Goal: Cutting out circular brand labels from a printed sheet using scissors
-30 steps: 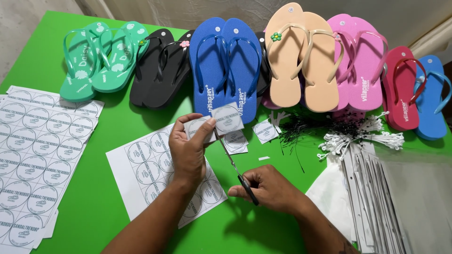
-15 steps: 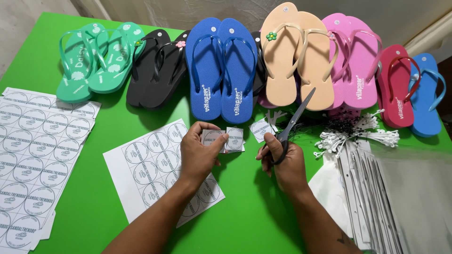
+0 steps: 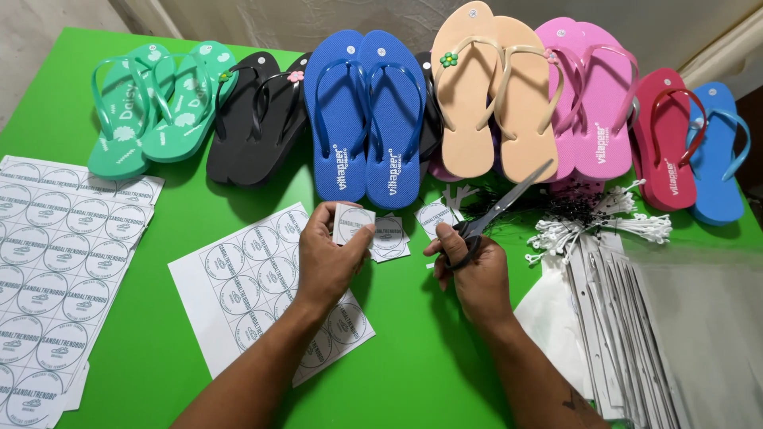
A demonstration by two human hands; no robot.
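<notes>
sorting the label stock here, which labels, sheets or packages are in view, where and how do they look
Cut label: small white square, grey circle print, held in the left hand.
Label sheet: white, rows of circles, under the left arm.
Label sheets: same, far left.
Clear bags: right edge.

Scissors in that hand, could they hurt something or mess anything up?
Maybe. The scissors in the right hand point toward the peach flip-flops, so a slip might nick them. The left hand pinches a small cut label close to the blades. Loose labels could scatter.
</notes>
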